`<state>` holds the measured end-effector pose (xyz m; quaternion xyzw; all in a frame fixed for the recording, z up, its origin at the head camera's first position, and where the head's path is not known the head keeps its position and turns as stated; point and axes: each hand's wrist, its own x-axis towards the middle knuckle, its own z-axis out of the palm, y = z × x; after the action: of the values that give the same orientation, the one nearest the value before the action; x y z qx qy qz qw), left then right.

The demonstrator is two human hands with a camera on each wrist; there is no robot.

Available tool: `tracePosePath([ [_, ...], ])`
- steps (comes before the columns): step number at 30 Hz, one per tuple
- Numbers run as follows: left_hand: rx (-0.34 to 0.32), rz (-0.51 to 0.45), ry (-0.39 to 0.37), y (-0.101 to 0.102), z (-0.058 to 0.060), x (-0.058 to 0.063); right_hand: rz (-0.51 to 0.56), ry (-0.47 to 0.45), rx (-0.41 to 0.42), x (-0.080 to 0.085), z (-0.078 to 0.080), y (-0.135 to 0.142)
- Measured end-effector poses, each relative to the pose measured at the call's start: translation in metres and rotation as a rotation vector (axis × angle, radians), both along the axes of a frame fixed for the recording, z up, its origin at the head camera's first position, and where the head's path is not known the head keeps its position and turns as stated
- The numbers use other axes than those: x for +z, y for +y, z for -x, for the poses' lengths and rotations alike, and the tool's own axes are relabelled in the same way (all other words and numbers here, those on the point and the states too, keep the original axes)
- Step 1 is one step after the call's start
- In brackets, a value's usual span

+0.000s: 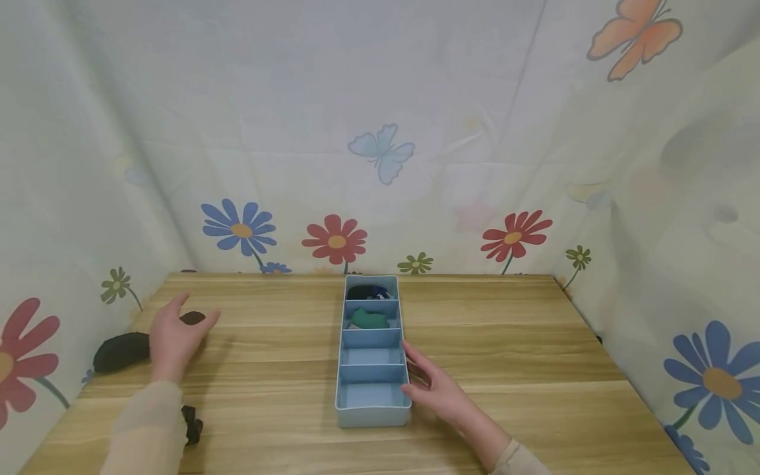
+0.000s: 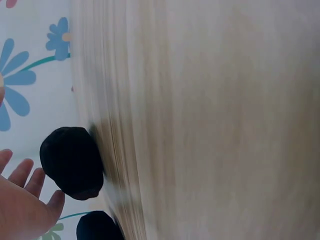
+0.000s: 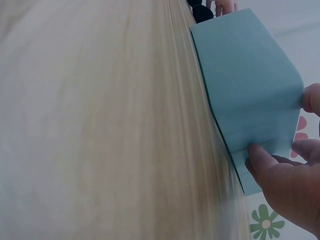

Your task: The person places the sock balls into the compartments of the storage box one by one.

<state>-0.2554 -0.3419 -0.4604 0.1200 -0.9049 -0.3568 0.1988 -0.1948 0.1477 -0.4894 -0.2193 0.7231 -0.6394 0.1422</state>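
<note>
My left hand (image 1: 172, 336) is over the left side of the table, thumb and fingers spread apart. Nearest it are two dark rounded bundles that look like soft cloth: one long black bundle (image 1: 121, 351) and another dark bundle (image 1: 192, 318) partly behind the hand. In the left wrist view the fingers are beside a black bundle (image 2: 72, 162), with nothing gripped. A light blue divided box (image 1: 373, 415) stands mid-table. My right hand (image 1: 436, 389) rests fingertips against its right side. A green cloth bundle (image 1: 369, 319) and a dark navy bundle (image 1: 368, 292) lie in its two far compartments.
The wood-grain table (image 1: 505, 356) meets a flowered cloth backdrop (image 1: 415, 211) at its far edge, with cloth at both sides. A small black object (image 1: 192, 425) shows beside the left sleeve.
</note>
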Motion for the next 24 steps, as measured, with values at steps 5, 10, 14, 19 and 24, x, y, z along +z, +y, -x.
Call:
tracePosePath([
  [5, -0.014, 0.01, -0.036, -0.005, -0.001, -0.001, -0.005, -0.001, -0.003, 0.001, 0.0, 0.0],
  [10, -0.011, -0.009, -0.078, -0.009, -0.001, -0.004, -0.011, 0.001, -0.006, 0.001, -0.001, 0.0],
  [14, -0.009, -0.025, -0.097, -0.012, -0.001, -0.009, -0.012, 0.002, -0.005, 0.001, -0.001, 0.0],
  [19, -0.013, -0.035, -0.124, -0.016, -0.002, -0.013, -0.005, 0.012, 0.003, 0.001, 0.0, 0.0],
  [24, -0.017, -0.032, -0.128, -0.018, -0.003, -0.015, -0.006, 0.008, 0.0, 0.001, 0.0, 0.0],
])
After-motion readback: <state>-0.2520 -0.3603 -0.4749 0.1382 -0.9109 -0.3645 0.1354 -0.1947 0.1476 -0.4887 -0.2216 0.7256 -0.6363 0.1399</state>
